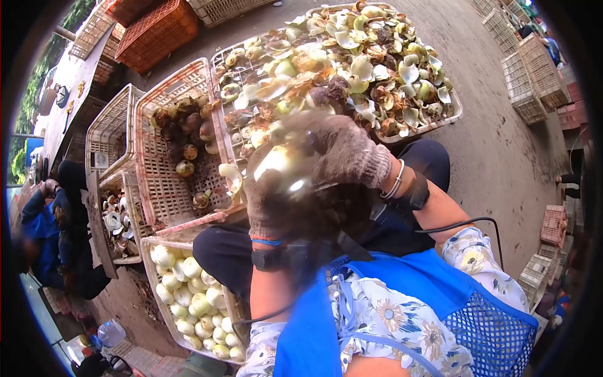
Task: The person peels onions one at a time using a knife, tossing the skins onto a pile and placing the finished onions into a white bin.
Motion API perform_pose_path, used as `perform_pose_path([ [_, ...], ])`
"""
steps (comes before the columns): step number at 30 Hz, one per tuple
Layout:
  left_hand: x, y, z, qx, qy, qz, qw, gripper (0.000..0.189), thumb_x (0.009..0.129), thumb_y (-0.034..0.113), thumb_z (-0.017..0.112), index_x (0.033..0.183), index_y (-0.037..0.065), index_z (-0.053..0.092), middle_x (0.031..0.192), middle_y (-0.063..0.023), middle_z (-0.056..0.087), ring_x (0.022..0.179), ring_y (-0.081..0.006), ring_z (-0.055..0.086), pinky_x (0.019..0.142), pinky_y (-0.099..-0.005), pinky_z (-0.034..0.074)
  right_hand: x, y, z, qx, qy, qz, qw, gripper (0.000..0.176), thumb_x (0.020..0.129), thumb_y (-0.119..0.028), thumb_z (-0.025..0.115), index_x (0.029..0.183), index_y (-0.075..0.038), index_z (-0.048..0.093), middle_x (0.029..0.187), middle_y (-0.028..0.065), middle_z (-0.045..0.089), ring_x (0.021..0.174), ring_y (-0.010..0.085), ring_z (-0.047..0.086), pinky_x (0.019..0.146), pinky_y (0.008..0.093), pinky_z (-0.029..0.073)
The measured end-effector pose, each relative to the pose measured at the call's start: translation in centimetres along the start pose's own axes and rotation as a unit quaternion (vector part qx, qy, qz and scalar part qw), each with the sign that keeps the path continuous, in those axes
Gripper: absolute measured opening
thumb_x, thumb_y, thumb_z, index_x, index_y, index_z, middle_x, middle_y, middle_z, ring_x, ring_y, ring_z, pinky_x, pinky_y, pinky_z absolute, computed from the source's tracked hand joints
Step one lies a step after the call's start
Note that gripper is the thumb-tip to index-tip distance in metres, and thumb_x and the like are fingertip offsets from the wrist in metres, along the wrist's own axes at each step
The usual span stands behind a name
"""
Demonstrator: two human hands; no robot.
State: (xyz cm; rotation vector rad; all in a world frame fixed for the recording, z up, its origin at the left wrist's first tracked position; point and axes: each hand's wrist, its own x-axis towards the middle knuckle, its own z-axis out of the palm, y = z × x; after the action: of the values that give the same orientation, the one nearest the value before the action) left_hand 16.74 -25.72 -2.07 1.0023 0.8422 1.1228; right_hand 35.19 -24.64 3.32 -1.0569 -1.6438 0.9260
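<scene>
In brown work gloves, both hands meet in front of my lap. My left hand [267, 204] is closed around a pale, partly peeled onion [276, 164]. Curled over the onion from the other side is my right hand [348, 151]; a small bright glint shows below its fingers, but a blurred patch hides what it grips. Just beyond the hands, a crate [457, 116] is heaped with onion skins and peelings [361, 66]. To the left, a pinkish crate [151, 144] holds several unpeeled dark-skinned onions [190, 129].
Peeled onions [195, 301] fill a crate at my lower left. Beside it stands a smaller crate with white peelings [114, 220]. Orange crates [157, 34] are at the upper left, stacked crates [534, 78] at the right. Another person [53, 220] sits at the left.
</scene>
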Motion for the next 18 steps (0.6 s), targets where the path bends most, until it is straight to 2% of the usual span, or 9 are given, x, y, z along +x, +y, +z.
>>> perform_pose_path([
  [1,0.1,-0.1,-0.2,0.310,-0.022,0.124,0.942,0.068,0.074,0.030,0.072,0.130,0.001,0.047,0.120,-0.0152,0.056,0.110,-0.0283,0.057,0.095,-0.0423,0.048,-0.4,-0.7,0.0,-0.074,-0.018,-0.026,0.997,0.048,0.072,-0.019,0.076,0.114,-0.002,0.062,0.102,0.0173,0.065,0.093,0.0291,0.064,0.083,0.0382,0.051],
  [3,0.1,0.9,0.3,0.313,-0.043,0.138,0.939,0.063,0.072,0.026,0.071,0.126,0.000,0.051,0.115,-0.0123,0.058,0.104,-0.0226,0.059,0.089,-0.0341,0.051,-0.1,-1.5,-0.2,-0.059,-0.107,0.014,0.992,0.042,0.071,-0.014,0.073,0.109,-0.003,0.063,0.096,0.0167,0.065,0.087,0.0299,0.064,0.080,0.0391,0.051],
  [5,-0.4,1.9,0.7,0.023,-0.006,-0.054,0.998,0.062,0.070,0.026,0.071,0.124,-0.001,0.053,0.112,-0.0113,0.060,0.101,-0.0219,0.060,0.086,-0.0348,0.051,-0.2,-0.6,-0.4,-0.115,-0.104,-0.031,0.987,0.039,0.070,-0.013,0.072,0.107,-0.003,0.063,0.093,0.0164,0.065,0.085,0.0290,0.064,0.079,0.0393,0.051],
  [7,-0.2,1.0,0.4,0.050,-0.007,-0.034,0.998,0.066,0.068,0.028,0.073,0.124,-0.001,0.053,0.113,-0.0114,0.060,0.101,-0.0218,0.060,0.086,-0.0348,0.051,-0.6,0.5,-0.5,-0.171,-0.100,-0.075,0.977,0.036,0.070,-0.011,0.070,0.105,-0.003,0.064,0.089,0.0161,0.065,0.083,0.0281,0.065,0.077,0.0395,0.051],
  [10,-0.3,0.1,0.4,0.075,0.003,-0.011,0.997,0.077,0.062,0.034,0.078,0.126,-0.001,0.053,0.115,-0.0126,0.059,0.102,-0.0224,0.059,0.088,-0.0353,0.050,-1.5,0.8,-0.6,0.063,-0.070,0.130,0.987,0.034,0.069,-0.008,0.070,0.103,-0.005,0.064,0.094,0.0145,0.065,0.081,0.0226,0.062,0.077,0.0348,0.051],
  [13,-0.3,0.1,0.9,0.145,-0.022,0.038,0.988,0.076,0.064,0.034,0.078,0.127,0.000,0.052,0.116,-0.0126,0.059,0.102,-0.0228,0.059,0.089,-0.0353,0.050,-2.0,-0.4,-0.8,-0.021,-0.060,0.029,0.998,0.037,0.072,-0.010,0.068,0.109,-0.006,0.063,0.101,0.0153,0.064,0.085,0.0232,0.061,0.079,0.0348,0.050],
  [14,-0.9,3.1,2.9,-0.031,-0.005,-0.106,0.994,0.068,0.066,0.026,0.077,0.125,-0.001,0.053,0.114,-0.0114,0.059,0.101,-0.0213,0.060,0.087,-0.0340,0.051,-1.9,-2.0,-1.1,-0.013,-0.088,0.074,0.993,0.044,0.074,-0.011,0.068,0.117,-0.007,0.061,0.104,0.0177,0.062,0.092,0.0284,0.062,0.081,0.0381,0.050],
  [17,-1.2,3.9,3.2,-0.006,0.026,-0.172,0.985,0.061,0.068,0.020,0.076,0.121,-0.001,0.054,0.111,-0.0100,0.061,0.099,-0.0193,0.060,0.084,-0.0322,0.051,-1.8,-1.0,-0.5,-0.098,-0.069,-0.083,0.989,0.047,0.072,-0.010,0.068,0.119,-0.007,0.060,0.102,0.0187,0.062,0.092,0.0332,0.061,0.081,0.0401,0.050],
  [18,-1.5,4.1,3.3,-0.009,0.052,-0.209,0.977,0.058,0.069,0.016,0.076,0.119,-0.002,0.054,0.108,-0.0089,0.062,0.095,-0.0178,0.061,0.079,-0.0309,0.052,-1.6,-1.8,-0.6,-0.097,-0.081,-0.070,0.990,0.042,0.070,-0.009,0.067,0.111,-0.006,0.063,0.098,0.0190,0.062,0.089,0.0360,0.060,0.078,0.0403,0.050],
])
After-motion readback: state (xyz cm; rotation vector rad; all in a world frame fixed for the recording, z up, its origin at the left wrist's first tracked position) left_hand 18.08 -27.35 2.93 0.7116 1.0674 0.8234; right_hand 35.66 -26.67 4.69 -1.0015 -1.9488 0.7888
